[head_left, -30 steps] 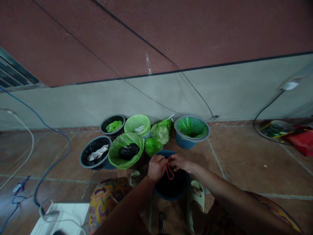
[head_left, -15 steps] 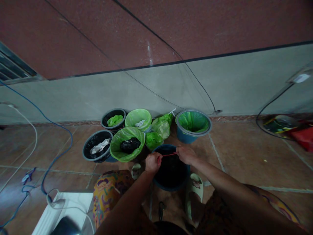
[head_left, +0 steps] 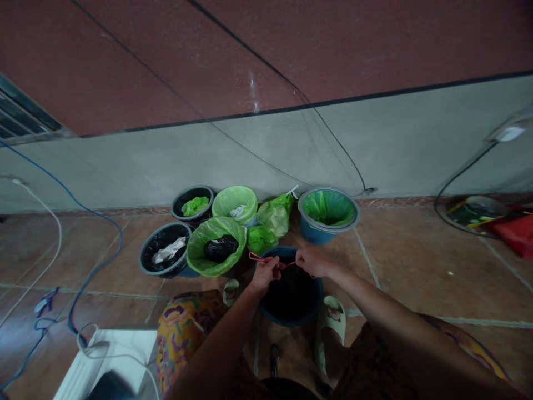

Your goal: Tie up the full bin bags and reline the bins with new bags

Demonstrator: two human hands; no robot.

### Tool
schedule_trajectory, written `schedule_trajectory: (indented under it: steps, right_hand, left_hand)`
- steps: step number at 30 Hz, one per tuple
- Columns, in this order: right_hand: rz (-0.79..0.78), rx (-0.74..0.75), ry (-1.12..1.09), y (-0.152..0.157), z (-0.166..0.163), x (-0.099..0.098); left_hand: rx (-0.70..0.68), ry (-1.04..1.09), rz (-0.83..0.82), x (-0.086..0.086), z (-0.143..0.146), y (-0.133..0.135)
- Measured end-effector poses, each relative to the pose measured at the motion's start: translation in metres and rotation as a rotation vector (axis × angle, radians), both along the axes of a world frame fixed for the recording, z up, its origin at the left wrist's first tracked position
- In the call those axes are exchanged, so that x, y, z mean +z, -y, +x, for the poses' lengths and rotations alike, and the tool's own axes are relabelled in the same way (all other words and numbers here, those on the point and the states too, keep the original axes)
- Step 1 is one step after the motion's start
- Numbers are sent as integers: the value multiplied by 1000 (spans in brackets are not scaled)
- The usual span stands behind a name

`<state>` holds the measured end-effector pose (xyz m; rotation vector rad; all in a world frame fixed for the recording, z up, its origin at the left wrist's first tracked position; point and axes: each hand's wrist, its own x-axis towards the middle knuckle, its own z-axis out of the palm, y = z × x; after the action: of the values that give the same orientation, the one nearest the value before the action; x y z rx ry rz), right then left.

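A thin red string (head_left: 288, 264) runs between my two hands above the far side of a blue bucket (head_left: 287, 322). My left hand (head_left: 265, 276) is closed on one part of it, and a loop sticks out to the left past the fingers. On the other part, my right hand (head_left: 313, 263) is closed too, with a short bit of red showing below it. The bucket stands between my feet; its inside is very dark, so what lies in it cannot be made out.
Behind my left hand stand a green-lined bin (head_left: 195, 256) with a black bundle and a black-lined bin (head_left: 146, 261) with white material. A tied green bag (head_left: 275, 215) and a blue bin (head_left: 318, 233) sit by the wall. A white slab (head_left: 112, 350) lies at lower left.
A red loop now sticks out left of my left hand, and the stretch of string between my hands is shorter. My hands are slightly closer together.
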<state>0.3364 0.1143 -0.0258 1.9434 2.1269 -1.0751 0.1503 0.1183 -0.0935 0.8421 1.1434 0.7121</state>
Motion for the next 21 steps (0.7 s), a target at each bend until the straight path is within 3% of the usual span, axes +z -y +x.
schedule_trajectory:
  steps: [4, 8, 12, 14, 18, 19, 21]
  right_hand:
    - [93, 63, -88, -5, 2, -14]
    - [107, 42, -240, -7, -2, -25]
    - [29, -18, -464, -6, -10, -24]
    - [-5, -100, -620, -6, -13, -23]
    - [4, -449, -796, -6, -16, -27]
    - [-7, -482, -773, -4, -17, -30]
    - [-59, -411, -689, -1, -19, -38]
  left_hand:
    - [-14, 56, 11, 0, 1, 0]
    - [-181, -10, 155, 1, -2, 0]
    - [-312, -132, 263, -4, -3, 0]
    - [-317, -179, 307, -7, -3, 0]
    - [-291, -193, 333, -11, -3, 0]
    - [-296, -191, 331, -11, -3, -1]
    - [-312, -185, 331, -10, -4, -1]
